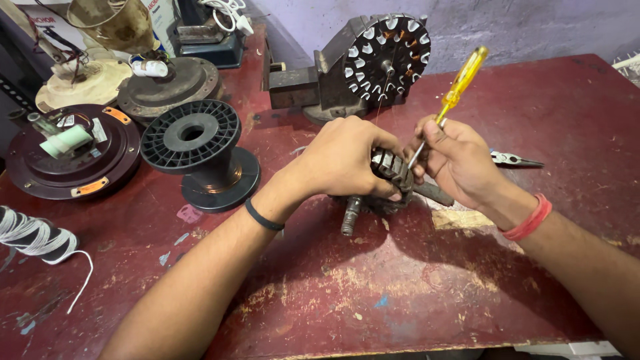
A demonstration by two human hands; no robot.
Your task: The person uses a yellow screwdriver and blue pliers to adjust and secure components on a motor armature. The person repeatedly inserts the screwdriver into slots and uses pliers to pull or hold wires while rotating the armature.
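The left hand is closed around a small metal stator core, holding it just above the worn red table. The right hand grips a yellow-handled screwdriver, its tip touching the core. Behind them stands a bench vise that carries a wound stator; an empty black spool stands to the left.

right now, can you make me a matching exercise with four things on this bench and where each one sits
Things:
1. yellow-handled screwdriver
2. black plastic ribbed spool
3. grey metal slotted stator
4. silver needle-nose pliers

Places:
A. clamped in the bench vise at the back
B. held in the right hand
C. lying on the red table beyond the right hand
D. standing on the table left of the left hand

Pairs: 1-B, 2-D, 3-A, 4-C
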